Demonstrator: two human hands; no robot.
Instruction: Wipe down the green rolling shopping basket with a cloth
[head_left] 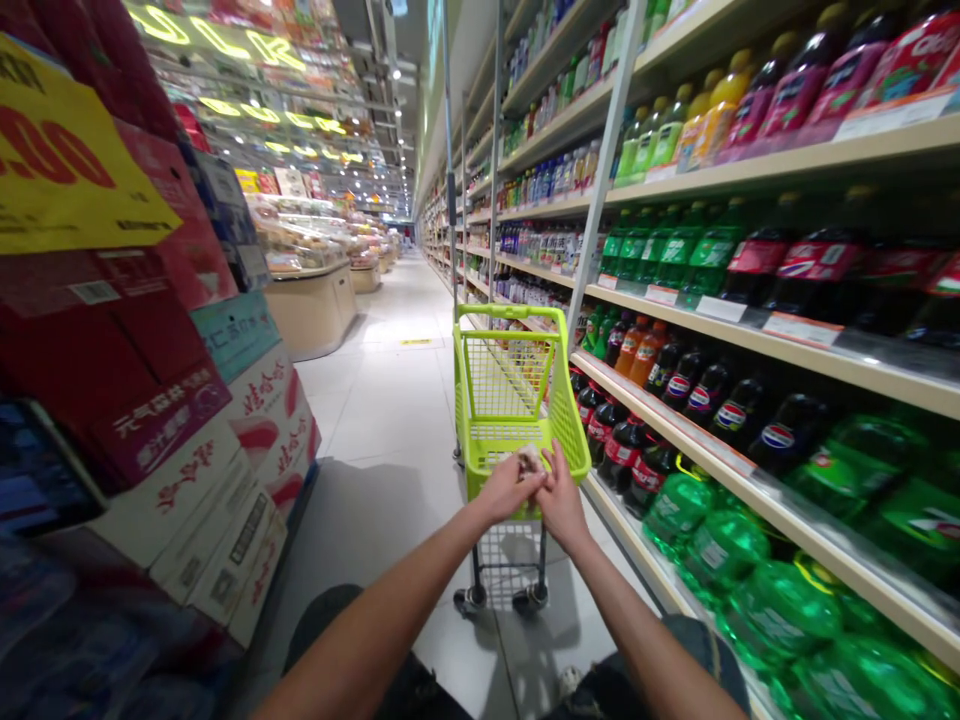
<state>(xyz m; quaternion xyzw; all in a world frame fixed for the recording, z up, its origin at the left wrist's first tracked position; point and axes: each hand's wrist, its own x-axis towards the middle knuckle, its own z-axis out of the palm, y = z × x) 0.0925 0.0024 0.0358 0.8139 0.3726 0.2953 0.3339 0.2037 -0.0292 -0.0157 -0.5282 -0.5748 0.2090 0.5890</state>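
Observation:
My left hand (506, 490) and my right hand (561, 495) meet in front of me, above the near side of a lime-green shopping cart (510, 430). Between their fingertips is a small, pale, crumpled-looking thing (531, 460), too small and blurred to name. The left fingers are closed around it. On the right, the fingers bend in toward the same thing, with the index finger pointing up. No goods show in the cart's upper basket, though my hands hide part of it. Its grey wire lower rack (510, 550) is just below my hands.
Shelves of soda bottles (817, 260) run along the right, with large green bottles (750, 570) at the bottom. Stacked drink cartons (247, 420) and a yellow price sign (67, 150) stand at the left. A tiled aisle (397, 400) leads past rounded display counters (307, 310).

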